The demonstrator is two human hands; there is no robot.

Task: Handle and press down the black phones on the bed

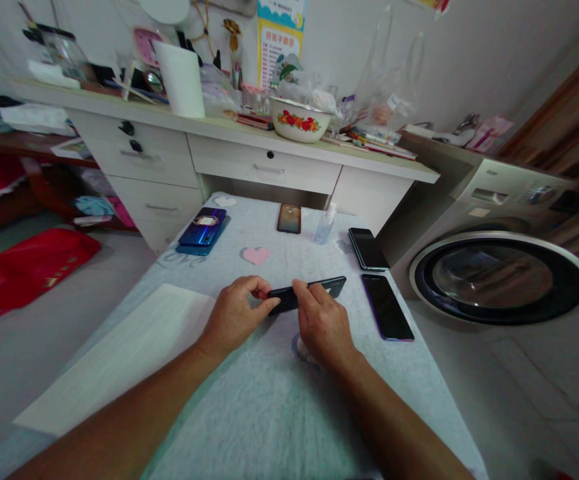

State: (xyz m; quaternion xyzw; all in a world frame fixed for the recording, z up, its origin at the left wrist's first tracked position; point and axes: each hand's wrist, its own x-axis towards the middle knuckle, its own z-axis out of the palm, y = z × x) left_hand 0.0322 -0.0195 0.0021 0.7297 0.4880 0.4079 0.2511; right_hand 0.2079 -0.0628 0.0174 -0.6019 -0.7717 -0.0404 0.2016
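A dark phone (pixel 284 300) is tilted up on its long edge above the middle of the table. My left hand (pixel 239 310) grips its left end between thumb and fingers. My right hand (pixel 322 317) is closed, with its fingertips at the phone's upper edge; whether they pinch anything small is hidden. Two black-screened phones, one (pixel 368 249) behind the other (pixel 388 307), lie to the right. Blue phones (pixel 202 228) are stacked at the back left. A brown phone (pixel 289 219) and a clear spray bottle (pixel 324 225) are at the back.
A pale cloth strip (pixel 134 353) lies on the left of the cloth-covered table (pixel 279 413). Behind stands a white desk (pixel 149 150) bearing a flowered bowl (pixel 300 121) and a paper roll (pixel 180 81). A washing machine (pixel 494 193) is at the right.
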